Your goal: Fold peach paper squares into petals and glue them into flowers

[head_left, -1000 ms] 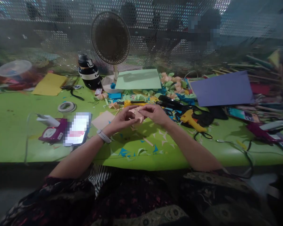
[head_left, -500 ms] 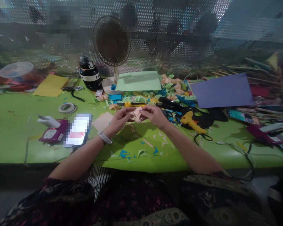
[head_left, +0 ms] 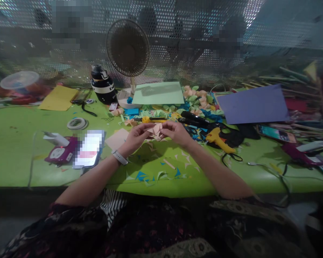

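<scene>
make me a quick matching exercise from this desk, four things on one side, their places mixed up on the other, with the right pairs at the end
1. folded peach paper
2. yellow glue gun
3. roll of tape
4. black bottle

A. just left of the fan
B. right of the right hand
C. between the fingers of the right hand and left hand
D. beyond the white-screened phone

Pairs: 1-C, 2-B, 3-D, 4-A

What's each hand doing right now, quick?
Left hand: closed on the pink paper piece, pinching its left side.
Right hand: closed on the same piece, fingers at its right side.
</scene>
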Tool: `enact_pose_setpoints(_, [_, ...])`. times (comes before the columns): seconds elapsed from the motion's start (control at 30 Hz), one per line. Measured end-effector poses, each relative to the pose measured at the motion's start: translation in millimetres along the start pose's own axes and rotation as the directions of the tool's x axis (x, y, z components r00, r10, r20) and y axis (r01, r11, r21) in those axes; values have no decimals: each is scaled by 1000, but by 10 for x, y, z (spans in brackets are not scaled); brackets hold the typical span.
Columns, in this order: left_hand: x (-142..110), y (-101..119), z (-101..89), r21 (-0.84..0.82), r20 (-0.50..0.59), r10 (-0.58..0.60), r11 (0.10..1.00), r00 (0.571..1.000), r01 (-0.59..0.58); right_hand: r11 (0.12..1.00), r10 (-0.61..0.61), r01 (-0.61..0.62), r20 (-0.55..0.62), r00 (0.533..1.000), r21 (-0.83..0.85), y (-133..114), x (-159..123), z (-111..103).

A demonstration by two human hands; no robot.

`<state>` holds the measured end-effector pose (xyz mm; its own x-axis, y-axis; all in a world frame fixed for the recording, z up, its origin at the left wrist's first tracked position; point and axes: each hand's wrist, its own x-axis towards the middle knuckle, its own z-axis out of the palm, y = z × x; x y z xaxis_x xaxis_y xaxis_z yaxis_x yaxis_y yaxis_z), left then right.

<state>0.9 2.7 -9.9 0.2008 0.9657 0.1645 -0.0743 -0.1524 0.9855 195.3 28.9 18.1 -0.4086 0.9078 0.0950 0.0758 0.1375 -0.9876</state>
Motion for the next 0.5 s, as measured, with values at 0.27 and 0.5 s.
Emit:
enact_pose_setpoints(0.27, [17,-52,-17,29,-4,66,997,998,-66,999,45,-43,-82,996,27,51,30,1])
enact_pose_setpoints(0.5, [23,-44,-27,-3,0,32,999,1000,-32,1000,15,-14,-68,998,23,80,42,-13])
